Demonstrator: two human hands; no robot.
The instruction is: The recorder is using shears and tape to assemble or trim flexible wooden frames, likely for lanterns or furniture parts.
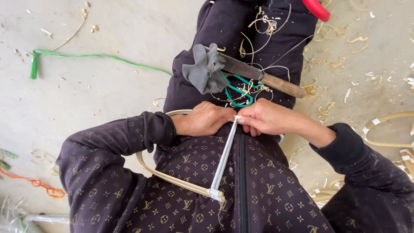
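The left hand and the right hand meet fingertip to fingertip, both closed in a pinch on the upper end of a flat white strip. From that pinch the strip runs down taut to a bent loop of pale split bamboo, where it is wrapped around the loop's end. Just above the pinch, on the dark lap, lies a wooden-handled knife with a grey cloth around its blade, beside tangled green cord.
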